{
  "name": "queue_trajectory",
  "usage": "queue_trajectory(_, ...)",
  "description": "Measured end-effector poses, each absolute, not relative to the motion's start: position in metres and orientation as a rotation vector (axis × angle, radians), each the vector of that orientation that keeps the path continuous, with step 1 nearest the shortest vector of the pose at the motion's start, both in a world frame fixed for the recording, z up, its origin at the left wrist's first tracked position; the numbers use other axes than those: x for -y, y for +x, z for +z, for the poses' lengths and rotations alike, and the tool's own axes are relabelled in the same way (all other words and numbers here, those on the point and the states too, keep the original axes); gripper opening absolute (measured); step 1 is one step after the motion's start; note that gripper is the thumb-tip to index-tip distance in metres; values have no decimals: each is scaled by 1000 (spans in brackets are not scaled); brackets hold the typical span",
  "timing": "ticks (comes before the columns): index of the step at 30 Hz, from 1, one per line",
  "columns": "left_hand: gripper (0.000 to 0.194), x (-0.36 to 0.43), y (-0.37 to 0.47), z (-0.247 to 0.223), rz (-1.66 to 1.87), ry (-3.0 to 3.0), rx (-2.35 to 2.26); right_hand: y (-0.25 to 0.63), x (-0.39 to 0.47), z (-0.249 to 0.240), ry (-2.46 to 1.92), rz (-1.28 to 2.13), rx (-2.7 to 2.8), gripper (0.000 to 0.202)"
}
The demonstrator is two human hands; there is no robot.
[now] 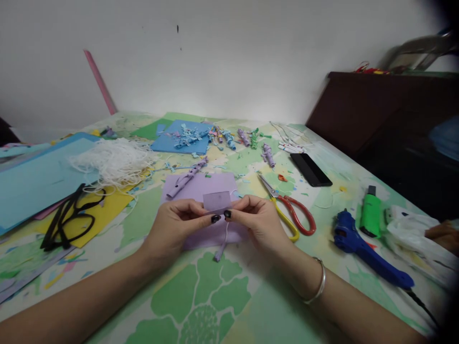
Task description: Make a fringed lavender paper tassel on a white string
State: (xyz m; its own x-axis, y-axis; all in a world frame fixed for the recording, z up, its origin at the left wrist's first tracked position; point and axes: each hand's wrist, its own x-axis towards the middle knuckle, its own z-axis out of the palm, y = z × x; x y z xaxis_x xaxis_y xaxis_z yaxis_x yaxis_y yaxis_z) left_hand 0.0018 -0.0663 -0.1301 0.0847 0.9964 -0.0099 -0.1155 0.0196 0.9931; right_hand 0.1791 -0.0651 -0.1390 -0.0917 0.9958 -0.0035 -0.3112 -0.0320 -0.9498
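In the middle of the head view, my left hand (175,222) and my right hand (263,222) pinch a small purple piece of paper (217,198) between thumbs and fingers. A thin pale string (226,232) hangs below it, with a small purple paper piece (219,252) at its lower end. Underneath lies a purple sheet (222,182), with a rolled purple paper tube (186,179) resting on its left part. Close beside my right hand are scissors (275,193) with one red and one yellow handle, their blades slightly apart.
On the left are black-framed glasses (68,222), a heap of white string (114,160) and light blue sheets (39,179). Several decorated paper rolls (193,136) lie at the back. To the right are a phone (311,169), a blue glue gun (371,258) and a green lighter (371,212).
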Motion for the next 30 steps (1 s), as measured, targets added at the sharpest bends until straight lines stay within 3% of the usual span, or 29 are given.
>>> queue_trajectory(30,23,70,8,-120,1060,788,-992,178,68,-133,-974,1531,919,20)
